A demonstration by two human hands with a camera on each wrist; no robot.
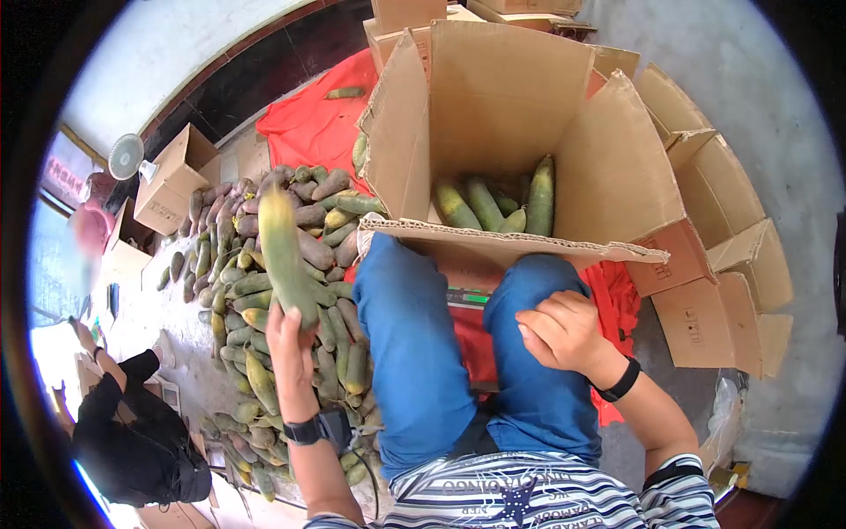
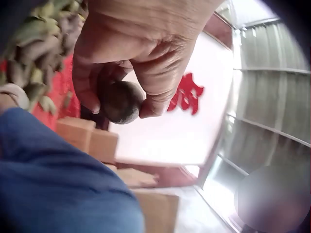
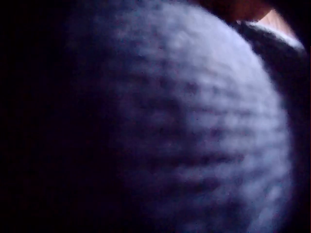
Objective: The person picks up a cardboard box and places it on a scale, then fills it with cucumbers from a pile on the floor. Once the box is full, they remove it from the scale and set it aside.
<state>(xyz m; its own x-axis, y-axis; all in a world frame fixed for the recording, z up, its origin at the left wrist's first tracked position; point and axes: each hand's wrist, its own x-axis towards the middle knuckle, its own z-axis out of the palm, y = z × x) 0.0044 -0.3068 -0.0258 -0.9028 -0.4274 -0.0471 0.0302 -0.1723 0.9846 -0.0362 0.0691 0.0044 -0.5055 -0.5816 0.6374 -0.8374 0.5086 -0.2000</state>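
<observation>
In the head view the left hand [image 1: 291,348] grips the lower end of a long green gourd [image 1: 282,256], yellowish at its raised top, over the pile. The left wrist view shows that hand [image 2: 141,39] with fingers and thumb around the gourd's dark rounded end [image 2: 121,103]. Loosely curled and holding nothing, the right hand [image 1: 564,331] rests at the right knee. An open cardboard box [image 1: 511,97] stands beyond the knees, with several gourds [image 1: 541,198] at its bottom. Blurred blue fabric [image 3: 204,116] fills most of the right wrist view.
A large pile of gourds [image 1: 256,291] spreads left of the legs, partly beside red cloth [image 1: 300,128]. More cardboard boxes [image 1: 705,317] stand to the right and behind. Another person in dark clothes [image 1: 137,441] is at the lower left. A fan [image 1: 126,156] stands at the far left.
</observation>
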